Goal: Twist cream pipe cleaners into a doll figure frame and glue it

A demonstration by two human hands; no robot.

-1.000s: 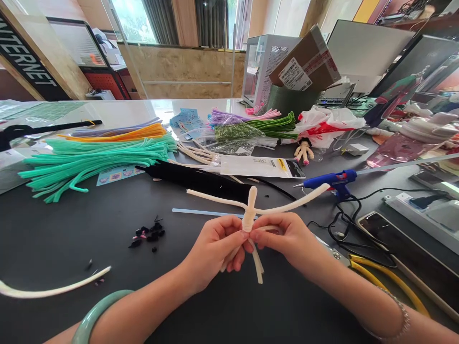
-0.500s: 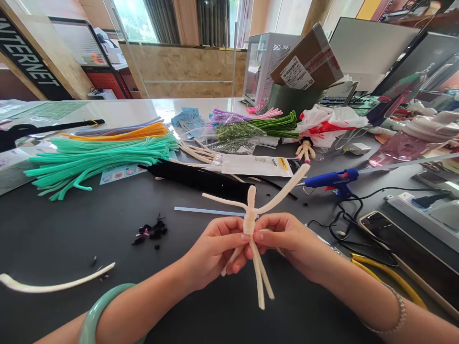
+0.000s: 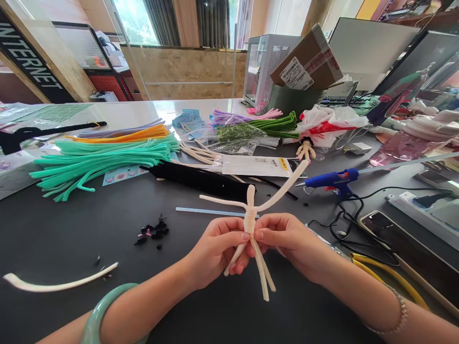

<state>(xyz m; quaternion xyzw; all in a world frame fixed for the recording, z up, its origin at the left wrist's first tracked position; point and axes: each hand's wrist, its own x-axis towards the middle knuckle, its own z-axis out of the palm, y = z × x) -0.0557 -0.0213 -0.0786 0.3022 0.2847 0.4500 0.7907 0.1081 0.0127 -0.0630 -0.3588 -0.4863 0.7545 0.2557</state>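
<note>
Alright, far left on the dark worktop point(image 3: 71, 229), there's a stray cream pipe cleaner point(image 3: 59, 285) lying loose, with a big sheaf of mint-green pipe cleaners point(image 3: 96, 162) and a band of orange ones point(image 3: 118, 134) beyond it. Closer in sit some small black scraps point(image 3: 152, 231), and a jade bangle point(image 3: 107, 310) circles the left wrist point(image 3: 143, 298). Now to the action: the left hand point(image 3: 215, 251) and right hand point(image 3: 290, 241) meet at the centre, both curled and pinching from opposite sides, fingertips almost touching. Gripped between them is a cream pipe-cleaner figure point(image 3: 250, 222), held up off the worktop by its twisted middle! One short arm points left, a longer one rises up and right, and the loose ends dangle down past the fingers. Behind it lies a long black pipe-cleaner bundle point(image 3: 197, 181). Over to the right, a blue glue gun point(image 3: 332, 180) rests near the right hand, yellow-handled pliers point(image 3: 387, 282) lie further along, with a phone point(image 3: 390, 229) just past the tangled black cable point(image 3: 344, 222), and a beaded bracelet point(image 3: 398, 317) sits on the right wrist point(image 3: 362, 306).
</note>
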